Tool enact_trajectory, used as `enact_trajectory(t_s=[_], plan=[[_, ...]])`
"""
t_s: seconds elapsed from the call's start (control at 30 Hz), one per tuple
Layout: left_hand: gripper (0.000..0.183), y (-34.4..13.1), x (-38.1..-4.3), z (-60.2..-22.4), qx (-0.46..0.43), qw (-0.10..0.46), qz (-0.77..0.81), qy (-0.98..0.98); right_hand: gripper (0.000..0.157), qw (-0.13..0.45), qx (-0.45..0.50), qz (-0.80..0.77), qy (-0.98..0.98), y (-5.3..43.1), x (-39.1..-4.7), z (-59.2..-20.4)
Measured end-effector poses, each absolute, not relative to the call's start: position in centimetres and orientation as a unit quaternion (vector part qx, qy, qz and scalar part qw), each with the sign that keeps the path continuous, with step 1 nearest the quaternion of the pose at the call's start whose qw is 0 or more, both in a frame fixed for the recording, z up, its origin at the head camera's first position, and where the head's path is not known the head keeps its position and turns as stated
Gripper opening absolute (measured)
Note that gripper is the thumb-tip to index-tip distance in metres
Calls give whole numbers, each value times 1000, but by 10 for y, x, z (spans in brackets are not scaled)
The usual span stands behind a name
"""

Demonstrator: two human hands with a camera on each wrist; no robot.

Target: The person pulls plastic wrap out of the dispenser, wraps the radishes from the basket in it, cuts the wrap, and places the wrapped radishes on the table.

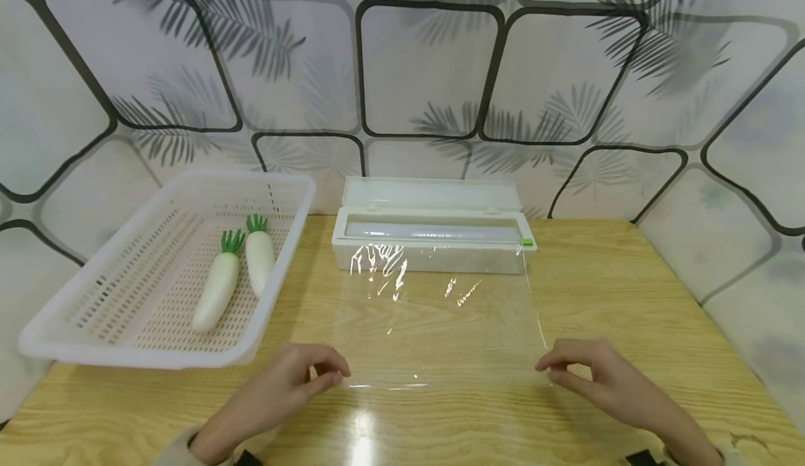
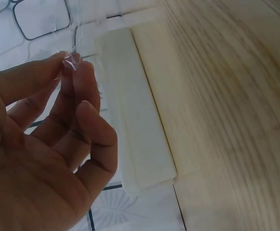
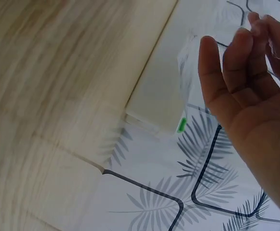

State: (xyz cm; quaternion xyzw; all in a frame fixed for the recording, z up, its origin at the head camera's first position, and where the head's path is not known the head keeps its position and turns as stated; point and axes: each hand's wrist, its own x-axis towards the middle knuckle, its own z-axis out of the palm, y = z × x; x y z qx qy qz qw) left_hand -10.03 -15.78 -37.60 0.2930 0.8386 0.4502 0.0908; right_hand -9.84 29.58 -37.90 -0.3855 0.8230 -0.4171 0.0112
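Note:
A clear sheet of plastic wrap (image 1: 434,333) stretches toward me from a white wrap dispenser box (image 1: 434,260). The box's lid (image 1: 430,193) stands raised, and the wrap roll (image 1: 434,232) shows inside. My left hand (image 1: 298,379) pinches the sheet's near left corner between thumb and fingers; the left wrist view shows crumpled film at the fingertips (image 2: 72,60). At the near right corner, my right hand (image 1: 594,375) pinches the film the same way. A small green slider (image 1: 526,242) sits at the right end of the box's front rim.
To the left stands a white plastic basket (image 1: 88,312) with a perforated floor. Two white radishes with green tops lie in it, a larger one (image 1: 216,291) and a smaller one (image 1: 259,260). Behind the wooden table (image 1: 629,277) rises a patterned backdrop (image 1: 428,68).

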Motion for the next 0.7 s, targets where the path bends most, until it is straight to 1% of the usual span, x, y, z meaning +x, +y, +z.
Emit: enact_trajectory(t_s=[0.13, 0.2, 0.27, 0.37, 0.47, 0.6, 0.7], plan=[[7, -157, -102, -380, 300, 101, 438, 841, 20, 66, -375, -409, 829, 297, -102, -386], [7, -157, -103, -382, 301, 112, 428, 845, 19, 87, -371, -403, 832, 297, -104, -389], [7, -155, -104, -384, 302, 121, 409, 853, 20, 94, -373, -388, 838, 294, -105, -392], [10, -152, -106, -388, 303, 122, 369, 870, 22, 91, -375, -356, 851, 289, -106, -395], [16, -147, -107, -390, 305, 109, 329, 887, 25, 86, -361, -311, 875, 282, -108, -397], [21, -141, -109, -391, 313, 90, 285, 902, 33, 55, -351, -236, 904, 275, -108, -399], [21, -139, -111, -393, 321, 89, 260, 906, 38, 27, -362, -202, 910, 273, -108, -401]])
